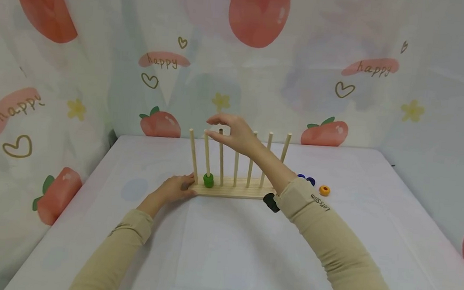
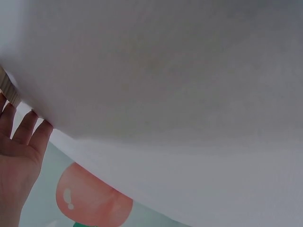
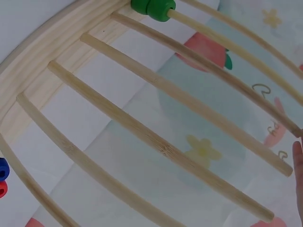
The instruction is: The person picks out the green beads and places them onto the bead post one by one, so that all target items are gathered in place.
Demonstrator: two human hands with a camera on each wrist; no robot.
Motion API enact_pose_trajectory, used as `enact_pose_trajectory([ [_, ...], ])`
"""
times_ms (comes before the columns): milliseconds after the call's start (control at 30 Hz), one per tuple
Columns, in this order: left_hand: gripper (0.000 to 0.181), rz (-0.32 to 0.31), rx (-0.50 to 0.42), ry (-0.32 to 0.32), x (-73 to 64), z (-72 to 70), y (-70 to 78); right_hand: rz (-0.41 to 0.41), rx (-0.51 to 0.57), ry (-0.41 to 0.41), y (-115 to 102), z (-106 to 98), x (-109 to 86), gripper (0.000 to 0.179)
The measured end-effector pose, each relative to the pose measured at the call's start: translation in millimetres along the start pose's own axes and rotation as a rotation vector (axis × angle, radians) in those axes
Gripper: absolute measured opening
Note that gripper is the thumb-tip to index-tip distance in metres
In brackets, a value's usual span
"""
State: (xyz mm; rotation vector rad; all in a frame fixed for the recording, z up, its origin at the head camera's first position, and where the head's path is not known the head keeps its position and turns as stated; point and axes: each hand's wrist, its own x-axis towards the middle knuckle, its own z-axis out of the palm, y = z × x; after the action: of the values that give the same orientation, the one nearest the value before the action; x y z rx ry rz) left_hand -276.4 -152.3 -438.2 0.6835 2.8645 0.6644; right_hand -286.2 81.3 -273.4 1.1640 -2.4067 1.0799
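Green beads [image 1: 208, 180] sit at the bottom of the second peg [image 1: 207, 156] from the left, head view. Rack [image 1: 228, 192] stands upright mid-table [image 1: 209, 242], pegs up. Left hand [image 1: 173, 188] grips its left end, thumb at the front, fingers behind. Right hand [image 1: 237, 134] is up by the second peg's top, thumb and fingers spread wide, nothing visible between them; contact with the peg unclear. Black pieces [image 1: 271, 202] lie near the rack's right end, partly behind the forearm; blue beads [image 1: 310, 181] and an orange bead [image 1: 324, 190] farther right. Risks, my judgement: a sideways knock from the right hand could tip the rack if the left grip is loose; the forearm, low over the black pieces, could brush them away.

Left wrist view: fingers fairly straight, fingertips at the rack's end; thumb not visible, so grip firmness can't be told.

Right wrist view: one fingertip at the edge, close to a peg top; rest of hand out of frame. Two green beads stacked, touching. Red bead [image 3: 2, 189] beside a blue one at the left edge.
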Motion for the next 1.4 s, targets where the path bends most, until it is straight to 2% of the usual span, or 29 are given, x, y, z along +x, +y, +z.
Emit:
enact_pose_trajectory([
  [333,0.053,0.016,-0.001,0.016,1.8,1.9,-1.9,-0.114,0.002,0.094,1,-7,-25.5,0.027],
  [667,0.053,0.012,-0.010,0.023,-0.3,6.6,-5.0,-0.156,-0.084,0.212,12,-18,-72.0,0.028],
  [900,0.053,0.019,0.005,0.033,1.3,2.6,-1.6,-0.206,-0.090,0.202,15,-21,-101.7,0.033],
  [1067,0.053,0.059,0.016,0.029,2.3,1.5,1.8,-0.234,-0.109,0.206,18,-26,-121.1,0.036],
  [1167,0.051,0.068,0.026,0.027,2.1,0.5,2.1,-0.228,-0.126,0.201,24,-29,-132.7,0.036],
  [1333,0.051,0.043,0.012,0.022,-0.3,-1.2,2.5,-0.190,-0.140,0.189,40,-35,-151.4,0.023],
  [1400,0.051,0.039,0.014,0.023,-0.9,-1.5,2.4,-0.169,-0.148,0.185,46,-38,-157.9,0.025],
])
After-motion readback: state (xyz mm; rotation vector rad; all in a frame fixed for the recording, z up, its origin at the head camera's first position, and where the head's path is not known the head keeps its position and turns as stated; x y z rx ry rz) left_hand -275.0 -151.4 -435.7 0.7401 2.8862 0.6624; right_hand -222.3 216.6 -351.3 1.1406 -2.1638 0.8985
